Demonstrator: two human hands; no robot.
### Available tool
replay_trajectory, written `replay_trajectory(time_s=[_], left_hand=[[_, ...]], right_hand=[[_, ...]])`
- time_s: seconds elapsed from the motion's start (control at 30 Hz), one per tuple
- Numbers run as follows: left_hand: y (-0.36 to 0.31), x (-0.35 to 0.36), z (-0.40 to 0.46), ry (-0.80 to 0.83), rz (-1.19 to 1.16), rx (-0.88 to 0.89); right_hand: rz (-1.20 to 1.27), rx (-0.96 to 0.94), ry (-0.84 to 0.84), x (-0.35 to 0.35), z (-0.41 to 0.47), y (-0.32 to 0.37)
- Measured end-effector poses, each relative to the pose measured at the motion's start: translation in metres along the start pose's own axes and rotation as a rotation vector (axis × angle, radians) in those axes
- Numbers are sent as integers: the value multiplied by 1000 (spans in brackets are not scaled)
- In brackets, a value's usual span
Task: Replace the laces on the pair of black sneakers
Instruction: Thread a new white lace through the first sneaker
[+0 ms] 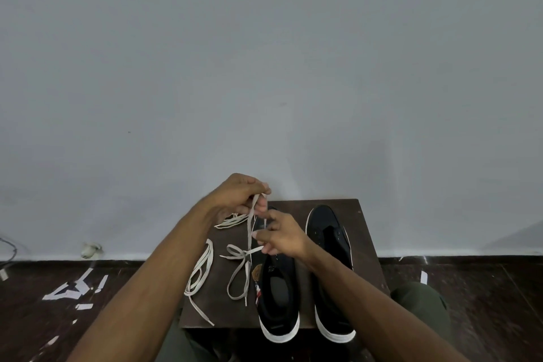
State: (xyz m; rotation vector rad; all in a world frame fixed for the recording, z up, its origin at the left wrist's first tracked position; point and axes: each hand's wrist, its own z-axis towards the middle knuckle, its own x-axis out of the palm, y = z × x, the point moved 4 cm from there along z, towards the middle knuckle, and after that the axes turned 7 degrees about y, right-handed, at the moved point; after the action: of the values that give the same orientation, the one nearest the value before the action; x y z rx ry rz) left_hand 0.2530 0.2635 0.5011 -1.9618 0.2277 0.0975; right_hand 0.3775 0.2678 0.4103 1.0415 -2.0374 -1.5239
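- Both forearms are bare, with no sleeves in view
- The left hand (235,194) and right hand (282,236) wear no gloves
- Dark olive-green trousers (420,306) cover the knees

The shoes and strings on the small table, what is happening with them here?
A person is lacing the left black sneaker. The left hand pinches the grey lace and holds it up, while the right hand holds it lower, at the shoe. The right black sneaker seems to have no lace yet. Two loose white laces lie on the dark table.
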Motion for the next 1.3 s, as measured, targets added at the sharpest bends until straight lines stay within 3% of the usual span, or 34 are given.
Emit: replay_trajectory(time_s=[0.17,0.27,0.47,0.7,0.83,0.93,1.13,1.23,1.3], left_hand=[[7,7,3,-67,-104,50],[26,8,6,-48,-97,68],[84,13,0,130,181,40],[96,-31,-13,-165,74,17],[97,-53,-22,-489,-97,89],[91,-56,-25,-645,-366,150],[61,-55,-18,-647,-907,242],[41,-56,-16,-632,-987,337],[28,-56,-16,-639,-875,396]], right_hand=[[52,7,53,12,-4,8],[223,-66,-85,1,-12,15],[564,-91,-313,-49,-17,22],[777,13,-480,-82,-15,-1],[769,85,-480,-79,-12,-16],[667,129,-439,-68,-10,-22],[391,144,-302,-34,-10,-26],[-96,98,-252,-25,-7,-26],[-486,102,-195,-18,-9,-27]])
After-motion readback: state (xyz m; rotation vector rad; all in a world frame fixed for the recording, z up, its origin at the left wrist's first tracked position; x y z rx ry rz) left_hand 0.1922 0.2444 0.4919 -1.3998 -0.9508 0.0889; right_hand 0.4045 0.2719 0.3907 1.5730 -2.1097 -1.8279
